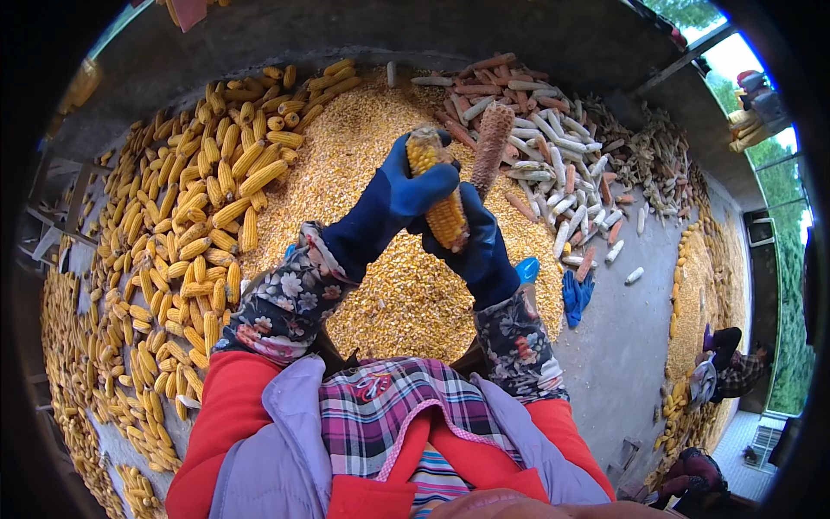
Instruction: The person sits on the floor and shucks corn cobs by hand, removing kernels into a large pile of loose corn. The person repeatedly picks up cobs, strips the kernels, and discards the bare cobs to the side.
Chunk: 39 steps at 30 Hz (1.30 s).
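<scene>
My left hand, in a blue coated work glove, is closed around the upper part of a yellow corn ear. Some kernels are gone from the ear near its top. My right hand, gloved alike, grips a bare reddish corn cob that sticks up past its fingers. The cob's lower end is hidden in that glove. The ear's lower part lies against the right hand, and my fingers partly hide where ear and cob meet. Below both hands spreads a heap of loose corn kernels.
Whole corn ears are piled on the left. Stripped cobs lie at the upper right, beside dry husks. A spare pair of blue gloves rests on the concrete floor. Another person is at the far right, near more corn.
</scene>
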{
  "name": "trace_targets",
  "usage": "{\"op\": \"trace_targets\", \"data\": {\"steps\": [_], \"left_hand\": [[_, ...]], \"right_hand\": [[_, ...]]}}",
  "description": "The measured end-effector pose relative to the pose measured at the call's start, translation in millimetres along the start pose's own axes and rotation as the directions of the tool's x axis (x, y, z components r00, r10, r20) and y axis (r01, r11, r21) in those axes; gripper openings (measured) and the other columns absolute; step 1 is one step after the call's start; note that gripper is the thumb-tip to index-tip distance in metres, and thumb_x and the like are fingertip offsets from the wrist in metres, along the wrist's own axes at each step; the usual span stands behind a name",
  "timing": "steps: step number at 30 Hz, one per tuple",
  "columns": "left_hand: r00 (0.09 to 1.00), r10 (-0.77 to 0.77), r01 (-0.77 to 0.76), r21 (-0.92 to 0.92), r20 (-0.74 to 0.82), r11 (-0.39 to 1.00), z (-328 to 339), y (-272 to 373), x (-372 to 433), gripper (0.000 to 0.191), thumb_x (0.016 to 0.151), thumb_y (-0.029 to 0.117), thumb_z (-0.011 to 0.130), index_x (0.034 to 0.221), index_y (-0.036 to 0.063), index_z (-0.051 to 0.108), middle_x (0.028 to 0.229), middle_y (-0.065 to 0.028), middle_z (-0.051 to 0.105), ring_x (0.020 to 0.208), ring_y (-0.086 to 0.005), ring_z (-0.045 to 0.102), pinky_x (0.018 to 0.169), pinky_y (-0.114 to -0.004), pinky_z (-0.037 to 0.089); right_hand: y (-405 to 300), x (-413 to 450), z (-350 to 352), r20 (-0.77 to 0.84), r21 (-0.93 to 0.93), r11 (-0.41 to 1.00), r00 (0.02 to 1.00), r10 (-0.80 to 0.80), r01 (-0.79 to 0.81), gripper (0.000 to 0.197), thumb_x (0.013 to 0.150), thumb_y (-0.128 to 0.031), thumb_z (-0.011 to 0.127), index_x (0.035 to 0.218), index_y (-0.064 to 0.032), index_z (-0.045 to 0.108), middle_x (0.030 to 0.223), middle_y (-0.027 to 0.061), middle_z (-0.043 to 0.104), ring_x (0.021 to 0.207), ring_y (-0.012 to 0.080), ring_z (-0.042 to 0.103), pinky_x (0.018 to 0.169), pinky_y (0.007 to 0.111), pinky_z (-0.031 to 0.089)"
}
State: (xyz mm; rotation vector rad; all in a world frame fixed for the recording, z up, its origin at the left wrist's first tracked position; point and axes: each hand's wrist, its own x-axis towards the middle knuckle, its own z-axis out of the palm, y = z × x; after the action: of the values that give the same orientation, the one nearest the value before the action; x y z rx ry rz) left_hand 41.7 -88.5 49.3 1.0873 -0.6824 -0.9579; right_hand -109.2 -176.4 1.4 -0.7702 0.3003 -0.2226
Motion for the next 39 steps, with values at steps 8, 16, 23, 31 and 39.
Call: {"op": "trace_targets", "data": {"steps": [8, 16, 23, 31, 39], "left_hand": [[0.999, -0.035, 0.035, 0.010, -0.025, 0.999, -2.7, -1.0, -1.8, 0.057, 0.099, 0.029, 0.063, 0.145, 0.0012, 0.043, 0.120, -0.0126, 0.065, 0.110, -0.0210, 0.064, 0.097, -0.036, 0.052], [0.980, -0.035, 0.074, -0.194, 0.196, 0.978, -6.8, 24.3, -13.6, 0.060, 0.108, 0.043, 0.047, 0.151, 0.0021, 0.038, 0.130, -0.0139, 0.060, 0.125, -0.0249, 0.058, 0.107, -0.039, 0.048], [0.983, -0.146, 0.157, -0.093, 0.107, 0.983, -10.9, 20.8, -13.5, 0.060, 0.106, 0.042, 0.051, 0.150, 0.0028, 0.039, 0.128, -0.0139, 0.062, 0.123, -0.0240, 0.060, 0.107, -0.038, 0.048], [0.969, -0.073, 0.123, -0.206, 0.237, 0.971, -4.9, 25.7, -15.5, 0.062, 0.106, 0.035, 0.052, 0.156, 0.0036, 0.032, 0.138, -0.0139, 0.056, 0.128, -0.0217, 0.056, 0.109, -0.037, 0.046], [0.996, -0.088, 0.088, 0.004, 0.015, 0.996, -2.5, 10.2, -6.6, 0.053, 0.102, 0.027, 0.063, 0.145, 0.0022, 0.045, 0.125, -0.0114, 0.063, 0.115, -0.0205, 0.062, 0.101, -0.034, 0.049]], "right_hand": [[-4.0, 1.2, 10.4, -0.032, -0.138, 0.990, 0.999, 0.019, -0.024, 0.055, 0.105, -0.054, 0.043, 0.133, -0.0087, 0.057, 0.103, 0.0124, 0.071, 0.078, 0.0180, 0.069, 0.063, 0.028, 0.053], [-5.3, -0.7, 5.9, 0.030, -0.012, 1.000, 0.999, 0.027, -0.027, 0.059, 0.105, -0.055, 0.043, 0.134, -0.0055, 0.056, 0.102, 0.0166, 0.073, 0.083, 0.0215, 0.072, 0.068, 0.030, 0.058], [-6.3, -3.0, 22.1, -0.110, -0.239, 0.971, 0.994, -0.001, -0.025, 0.059, 0.106, -0.053, 0.042, 0.135, -0.0040, 0.054, 0.101, 0.0161, 0.073, 0.075, 0.0197, 0.069, 0.062, 0.026, 0.053], [-4.1, -5.7, 11.7, 0.074, -0.252, 0.947, 0.980, -0.186, 0.198, 0.061, 0.106, -0.055, 0.041, 0.141, -0.0067, 0.051, 0.118, 0.0119, 0.068, 0.091, 0.0234, 0.072, 0.064, 0.027, 0.058], [-3.5, 1.4, 22.4, -0.132, -0.126, 0.991, 0.991, 0.020, -0.037, 0.059, 0.104, -0.057, 0.044, 0.132, -0.0068, 0.057, 0.096, 0.0156, 0.073, 0.082, 0.0246, 0.073, 0.064, 0.030, 0.059]]}}
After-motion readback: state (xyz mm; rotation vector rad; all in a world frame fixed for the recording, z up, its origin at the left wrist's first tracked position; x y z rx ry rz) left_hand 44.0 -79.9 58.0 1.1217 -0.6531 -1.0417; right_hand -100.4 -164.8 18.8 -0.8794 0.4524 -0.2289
